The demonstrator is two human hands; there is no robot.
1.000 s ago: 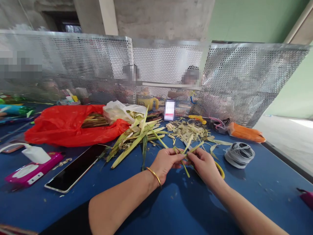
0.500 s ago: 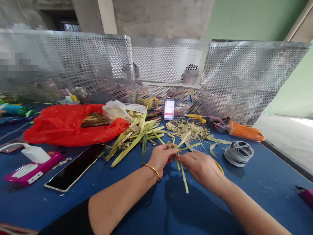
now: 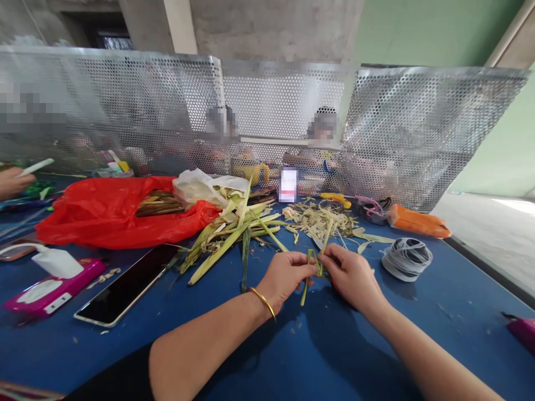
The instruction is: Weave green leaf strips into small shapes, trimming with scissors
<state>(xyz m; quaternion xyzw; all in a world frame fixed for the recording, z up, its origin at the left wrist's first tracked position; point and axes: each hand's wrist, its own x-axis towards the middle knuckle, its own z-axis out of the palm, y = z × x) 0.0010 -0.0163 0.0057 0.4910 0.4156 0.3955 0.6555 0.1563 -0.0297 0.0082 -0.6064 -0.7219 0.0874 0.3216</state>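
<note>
My left hand point(image 3: 291, 277), with a gold bangle on its wrist, pinches a small bundle of folded green leaf strips point(image 3: 311, 267) between thumb and fingers. On the other side of the bundle, my right hand point(image 3: 350, 277) is closed on the same strips, its fingertips close to the left ones. One strip end hangs down below the left fingers and another points up past the right hand. Both hands are raised a little over the blue table point(image 3: 267, 356). Just beyond them a blade-like metal piece point(image 3: 318, 243) shows in part near a pile of leaf scraps point(image 3: 321, 218).
Long leaf strips point(image 3: 221, 245) lie beside a red plastic bag point(image 3: 104, 214). A dark phone point(image 3: 125, 287) and a magenta power strip point(image 3: 56, 287) are at left. A tape roll point(image 3: 407, 259) and orange packet point(image 3: 419, 221) stand right. A perforated metal screen point(image 3: 288, 106) crosses behind; another person's hand point(image 3: 14, 182) is far left.
The strips have been turned: the long end that hung toward me now no longer hangs there. My hands shifted slightly right. At far left another person's hand with a pale stick has come into view.
</note>
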